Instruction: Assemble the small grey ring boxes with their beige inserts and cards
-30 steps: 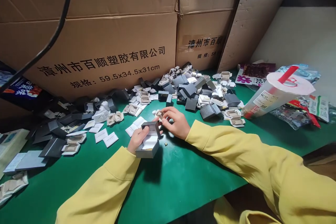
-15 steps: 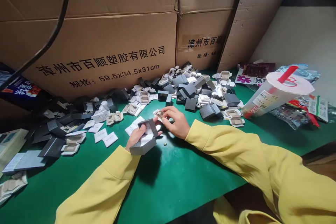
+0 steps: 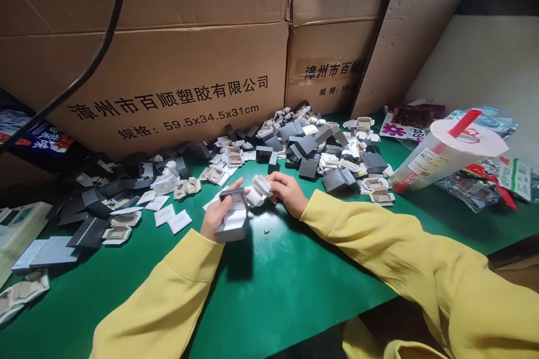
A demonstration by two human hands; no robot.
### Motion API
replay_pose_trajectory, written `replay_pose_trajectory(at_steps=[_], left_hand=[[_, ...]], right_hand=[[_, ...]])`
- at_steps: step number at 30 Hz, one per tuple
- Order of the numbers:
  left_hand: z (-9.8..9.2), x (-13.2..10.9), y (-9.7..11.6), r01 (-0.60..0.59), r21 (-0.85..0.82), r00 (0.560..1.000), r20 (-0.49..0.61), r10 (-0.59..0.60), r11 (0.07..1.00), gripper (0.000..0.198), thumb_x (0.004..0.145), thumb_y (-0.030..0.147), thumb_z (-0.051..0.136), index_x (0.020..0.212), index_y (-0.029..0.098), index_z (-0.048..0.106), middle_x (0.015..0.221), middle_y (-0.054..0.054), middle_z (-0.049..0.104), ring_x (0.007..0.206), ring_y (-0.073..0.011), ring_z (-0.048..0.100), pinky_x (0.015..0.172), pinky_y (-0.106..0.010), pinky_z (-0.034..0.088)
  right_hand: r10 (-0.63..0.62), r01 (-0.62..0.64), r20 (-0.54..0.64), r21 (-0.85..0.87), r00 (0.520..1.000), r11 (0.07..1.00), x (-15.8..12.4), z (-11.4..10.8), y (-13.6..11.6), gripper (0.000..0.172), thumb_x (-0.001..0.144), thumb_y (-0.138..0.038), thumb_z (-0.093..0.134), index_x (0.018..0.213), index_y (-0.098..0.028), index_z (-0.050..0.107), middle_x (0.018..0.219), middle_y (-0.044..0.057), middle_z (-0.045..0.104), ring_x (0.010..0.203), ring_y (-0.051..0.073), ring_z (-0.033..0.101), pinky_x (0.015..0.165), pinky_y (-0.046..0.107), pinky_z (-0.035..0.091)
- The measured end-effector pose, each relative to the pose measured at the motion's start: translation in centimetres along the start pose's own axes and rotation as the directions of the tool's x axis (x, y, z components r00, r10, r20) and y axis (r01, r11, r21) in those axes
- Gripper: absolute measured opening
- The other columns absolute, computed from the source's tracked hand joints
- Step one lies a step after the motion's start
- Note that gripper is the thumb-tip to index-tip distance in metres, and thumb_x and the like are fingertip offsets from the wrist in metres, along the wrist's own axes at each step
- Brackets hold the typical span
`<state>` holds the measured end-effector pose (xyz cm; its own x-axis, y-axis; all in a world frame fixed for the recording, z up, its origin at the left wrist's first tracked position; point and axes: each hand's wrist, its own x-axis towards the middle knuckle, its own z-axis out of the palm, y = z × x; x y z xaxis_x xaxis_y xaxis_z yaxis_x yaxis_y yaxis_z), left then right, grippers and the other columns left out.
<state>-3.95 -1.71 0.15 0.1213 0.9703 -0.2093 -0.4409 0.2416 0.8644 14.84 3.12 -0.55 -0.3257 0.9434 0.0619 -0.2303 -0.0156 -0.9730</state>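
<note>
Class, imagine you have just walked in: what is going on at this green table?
A person in yellow sleeves works at a green table. The left hand holds a small grey box, its lid open. The right hand pinches a white insert in its fingers, close beside that lid. A heap of grey boxes and white inserts lies behind the hands, before big cardboard cartons. A lidded plastic cup with a red straw leans at the right.
</note>
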Motion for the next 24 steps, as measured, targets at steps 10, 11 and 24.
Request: replay_pose_trajectory(at_steps=[10,11,24], left_hand=[[0.9,-0.4,-0.8,0.044,0.09,0.999,-0.012,-0.043,0.995,0.047,0.066,0.046,0.065,0.096,0.009,0.068,0.083,-0.012,0.071,0.075,-0.0246,0.065,0.069,-0.033,0.049],[0.9,-0.3,-1.0,0.03,0.077,0.999,-0.035,-0.027,0.997,0.046,0.066,0.045,0.065,0.096,0.009,0.068,0.084,-0.012,0.071,0.077,-0.0255,0.065,0.071,-0.034,0.05],[0.9,-0.1,-1.5,0.024,0.01,0.997,-0.073,-0.023,1.0,0.049,0.069,0.041,0.064,0.106,0.009,0.063,0.084,-0.012,0.071,0.084,-0.028,0.066,0.077,-0.037,0.051]], right_hand=[[0.077,-0.076,-0.006,0.032,0.997,0.997,0.2,0.0,0.0,0.014,0.069,-0.03,0.055,0.071,-0.018,0.049,0.068,-0.002,0.052,0.052,0.009,0.049,0.04,0.02,0.038],[-0.025,0.02,-0.064,-0.075,0.998,0.997,0.1,0.0,0.1,0.013,0.072,-0.031,0.052,0.076,-0.018,0.051,0.078,0.001,0.056,0.06,0.011,0.052,0.043,0.021,0.041],[-0.488,0.598,0.428,-0.755,0.761,0.271,-0.6,-0.4,0.6,0.042,0.081,-0.038,0.054,0.117,-0.017,0.049,0.118,0.011,0.054,0.105,0.022,0.047,0.092,0.04,0.042]])
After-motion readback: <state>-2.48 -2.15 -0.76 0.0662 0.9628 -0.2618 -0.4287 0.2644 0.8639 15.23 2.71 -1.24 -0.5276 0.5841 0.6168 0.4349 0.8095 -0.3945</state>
